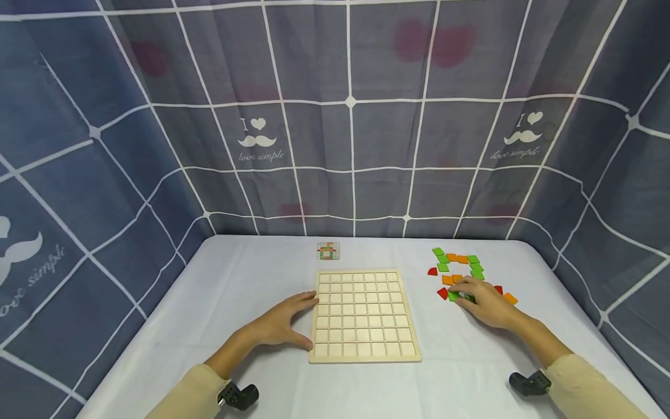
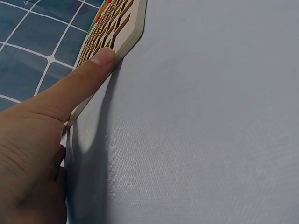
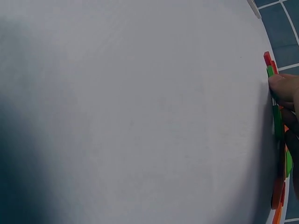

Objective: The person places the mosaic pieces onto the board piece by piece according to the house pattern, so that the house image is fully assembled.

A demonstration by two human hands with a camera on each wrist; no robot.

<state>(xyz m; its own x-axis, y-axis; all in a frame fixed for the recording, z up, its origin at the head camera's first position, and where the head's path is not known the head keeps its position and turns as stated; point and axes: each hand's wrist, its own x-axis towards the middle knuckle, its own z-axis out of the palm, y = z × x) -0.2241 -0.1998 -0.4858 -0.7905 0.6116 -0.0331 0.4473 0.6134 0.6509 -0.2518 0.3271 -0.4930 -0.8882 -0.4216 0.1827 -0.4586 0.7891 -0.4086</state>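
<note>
A wooden grid board (image 1: 364, 357) with rows of square recesses lies on the white cloth. My left hand (image 1: 282, 320) is spread along its left edge, fingertips at the upper part and thumb near the lower corner. In the left wrist view, the thumb (image 2: 79, 84) rests on the board's rim (image 2: 133, 35). To the right, my right hand (image 1: 487, 301) reaches down among the coloured tiles, thumb and finger pinching a green tile (image 1: 452, 296). A red piece (image 1: 442, 293) lies just left of it. The right wrist view shows the thumb against a green tile (image 3: 270, 71).
Beyond the board lies a small pattern card (image 1: 328, 251). Several green tiles (image 1: 473, 259), orange tiles (image 1: 463, 259) and a red rounded piece (image 1: 432, 272) are spread at the right. An orange tile (image 1: 510, 298) lies beside the right hand. A grid-patterned curtain (image 1: 324, 134) surrounds the table.
</note>
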